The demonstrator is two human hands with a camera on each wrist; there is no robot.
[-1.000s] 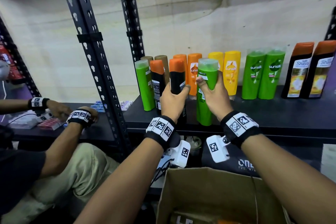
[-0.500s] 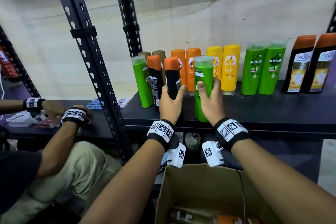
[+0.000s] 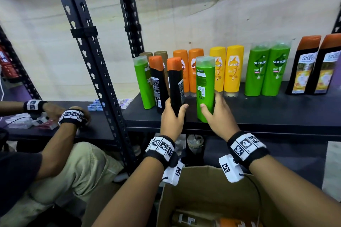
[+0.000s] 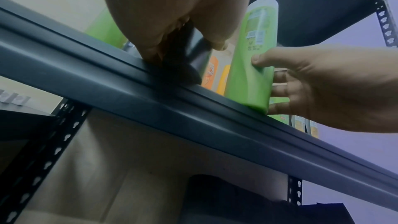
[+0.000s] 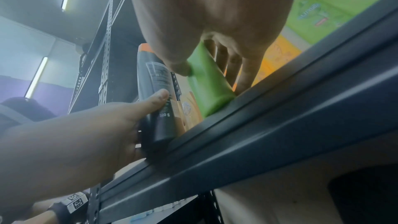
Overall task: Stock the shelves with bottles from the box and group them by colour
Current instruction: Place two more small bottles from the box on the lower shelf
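- Your left hand [image 3: 172, 114] gripped the lower body of a black bottle with an orange cap [image 3: 175, 81], thumb on its near side and fingers wrapped behind; from the right wrist view, its base sat at the front lip of the shelf [image 3: 258, 114].
- Your right hand [image 3: 217, 116] clasped a green bottle [image 3: 205, 86] low down, thumb on the back label side and fingers [image 4: 280, 89] spread along its far face; its base rested on the shelf near the front edge.
- The green bottle stood upright just right of the black bottle, the two apart by a narrow gap.
- Left of the black bottle stood another black bottle with an orange cap [image 3: 157, 83], then a second green bottle [image 3: 144, 81] at the shelf's left end.
- Behind the black bottle stood two brown bottles [image 3: 160, 55], with two orange bottles [image 3: 191, 72] just right of them.
- Further right behind the green bottle stood two yellow bottles [image 3: 232, 70], then a pair of green Sunsilk bottles [image 3: 267, 72], then two black Shayla bottles [image 3: 313, 66] at the far right.
- Below the shelf, near you, an open cardboard box [image 3: 208, 186] held more bottles lying down; how many I cannot tell.
- Well left of the shelf's upright post [image 3: 92, 61], another person's hands [image 3: 73, 116] rested on a lower shelf among small packs.
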